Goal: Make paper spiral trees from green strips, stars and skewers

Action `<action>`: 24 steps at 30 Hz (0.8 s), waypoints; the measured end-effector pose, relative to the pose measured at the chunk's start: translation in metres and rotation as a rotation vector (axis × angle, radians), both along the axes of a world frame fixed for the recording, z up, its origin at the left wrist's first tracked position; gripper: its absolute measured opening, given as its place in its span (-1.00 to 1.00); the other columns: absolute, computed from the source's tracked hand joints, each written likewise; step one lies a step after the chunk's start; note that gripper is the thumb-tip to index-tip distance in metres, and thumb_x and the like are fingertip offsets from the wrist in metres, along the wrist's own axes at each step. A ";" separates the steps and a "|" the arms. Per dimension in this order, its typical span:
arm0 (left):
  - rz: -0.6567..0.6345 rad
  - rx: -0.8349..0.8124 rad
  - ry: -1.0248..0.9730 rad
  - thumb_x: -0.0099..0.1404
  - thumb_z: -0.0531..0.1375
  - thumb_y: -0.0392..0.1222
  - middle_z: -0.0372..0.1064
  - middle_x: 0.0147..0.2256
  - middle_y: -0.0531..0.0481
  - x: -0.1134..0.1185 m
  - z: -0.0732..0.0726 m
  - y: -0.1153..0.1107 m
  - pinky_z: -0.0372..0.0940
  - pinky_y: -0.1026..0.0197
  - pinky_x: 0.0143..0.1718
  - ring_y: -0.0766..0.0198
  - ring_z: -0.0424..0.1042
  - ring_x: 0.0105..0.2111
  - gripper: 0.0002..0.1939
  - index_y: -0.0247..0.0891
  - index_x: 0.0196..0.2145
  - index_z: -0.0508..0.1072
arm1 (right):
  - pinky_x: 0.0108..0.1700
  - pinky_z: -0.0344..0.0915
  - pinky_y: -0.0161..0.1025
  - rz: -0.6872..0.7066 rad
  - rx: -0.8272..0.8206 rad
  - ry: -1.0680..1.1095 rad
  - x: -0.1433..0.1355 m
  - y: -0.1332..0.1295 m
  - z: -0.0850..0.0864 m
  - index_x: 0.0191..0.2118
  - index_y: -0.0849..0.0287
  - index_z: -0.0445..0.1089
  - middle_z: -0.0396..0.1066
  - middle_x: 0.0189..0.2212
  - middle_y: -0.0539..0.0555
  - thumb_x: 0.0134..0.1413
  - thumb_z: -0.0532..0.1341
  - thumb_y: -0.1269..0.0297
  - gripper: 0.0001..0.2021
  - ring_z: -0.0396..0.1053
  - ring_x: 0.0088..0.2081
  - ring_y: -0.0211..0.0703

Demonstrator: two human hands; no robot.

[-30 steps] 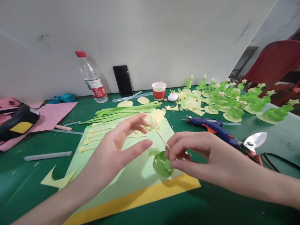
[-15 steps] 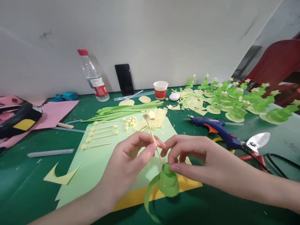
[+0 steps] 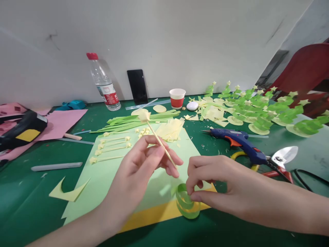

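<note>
Between the thumb and fingers of my left hand [image 3: 144,168] is a thin wooden stick [image 3: 160,142] with a pale yellow paper star [image 3: 144,116] at its upper end. The stick leans, its lower tip near my fingertips. My right hand [image 3: 213,178] pinches the edge of a coiled green paper strip [image 3: 189,206], which hangs in loose loops above the front of the paper sheets. Stick and coil are apart. Under my hands lie a light green sheet [image 3: 100,192] and a yellow-orange sheet [image 3: 144,219]. Several star-tipped sticks [image 3: 113,147] lie on the green sheet.
Green paper strips [image 3: 123,123] and yellow scraps [image 3: 171,130] lie behind my hands. To the right are a blue glue gun [image 3: 241,140], red-handled cutters [image 3: 282,161] and several finished green spirals [image 3: 259,120]. A bottle [image 3: 106,89], phone [image 3: 137,86] and paper cup [image 3: 177,98] stand at the wall.
The star-tipped stick has come out of the green coil and moved up and left with my left hand. My right hand still holds the coil, now slightly lower and turned.
</note>
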State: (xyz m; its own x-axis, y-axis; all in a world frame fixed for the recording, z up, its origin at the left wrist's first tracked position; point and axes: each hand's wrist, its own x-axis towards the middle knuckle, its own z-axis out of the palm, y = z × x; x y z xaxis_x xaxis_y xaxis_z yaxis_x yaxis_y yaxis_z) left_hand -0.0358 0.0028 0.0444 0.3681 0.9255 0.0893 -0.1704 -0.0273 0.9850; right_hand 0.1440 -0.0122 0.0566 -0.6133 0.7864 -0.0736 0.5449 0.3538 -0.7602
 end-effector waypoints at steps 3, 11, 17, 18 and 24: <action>-0.063 -0.055 0.021 0.32 -0.01 -0.26 0.38 -0.45 0.16 0.002 -0.003 -0.003 0.30 0.39 -0.39 0.44 0.38 -0.49 -0.83 -0.21 -0.41 0.30 | -0.44 0.12 -0.46 0.006 0.101 0.040 -0.001 -0.001 0.002 -0.47 0.14 0.38 0.26 -0.50 -0.07 0.07 0.13 0.42 -0.85 0.24 -0.47 -0.42; -0.071 -0.025 0.179 0.24 0.08 -0.30 0.27 -0.52 0.19 0.004 -0.009 -0.009 0.18 0.50 -0.50 0.50 0.20 -0.56 -0.86 -0.20 -0.47 0.34 | -0.52 0.12 -0.51 -0.069 0.184 0.095 0.001 0.002 0.008 -0.51 0.11 0.35 0.28 -0.58 -0.13 0.03 0.16 0.41 -0.86 0.20 -0.54 -0.45; -0.149 -0.142 0.151 0.22 0.09 -0.27 0.23 -0.55 0.19 0.007 -0.010 -0.010 0.17 0.49 -0.51 0.48 0.19 -0.57 -0.88 -0.20 -0.47 0.34 | -0.54 0.13 -0.53 -0.134 0.112 0.145 -0.001 0.003 0.008 -0.53 0.12 0.36 0.28 -0.60 -0.14 -0.02 0.18 0.43 -0.87 0.17 -0.55 -0.45; -0.145 -0.159 0.135 0.22 0.09 -0.28 0.23 -0.55 0.19 0.007 -0.010 -0.010 0.18 0.49 -0.51 0.48 0.19 -0.57 -0.87 -0.21 -0.48 0.35 | -0.53 0.13 -0.53 -0.130 0.105 0.160 -0.001 0.003 0.008 -0.53 0.12 0.36 0.28 -0.60 -0.14 -0.02 0.18 0.42 -0.87 0.18 -0.55 -0.45; -0.167 -0.203 0.095 0.21 0.11 -0.30 0.33 -0.54 0.18 0.009 -0.011 -0.011 0.19 0.52 -0.48 0.49 0.22 -0.55 -0.86 -0.20 -0.46 0.44 | -0.57 0.10 -0.48 -0.213 0.072 0.182 -0.005 0.007 0.011 -0.57 0.13 0.39 0.31 -0.62 -0.10 -0.05 0.18 0.41 -0.85 0.16 -0.57 -0.42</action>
State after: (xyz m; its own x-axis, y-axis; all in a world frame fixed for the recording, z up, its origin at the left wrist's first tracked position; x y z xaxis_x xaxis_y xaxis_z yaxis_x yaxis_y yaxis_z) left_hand -0.0268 -0.0081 0.0332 0.5149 0.8466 -0.1345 -0.0623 0.1934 0.9791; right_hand 0.1389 -0.0056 0.0673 -0.4320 0.8980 0.0832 0.4694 0.3026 -0.8295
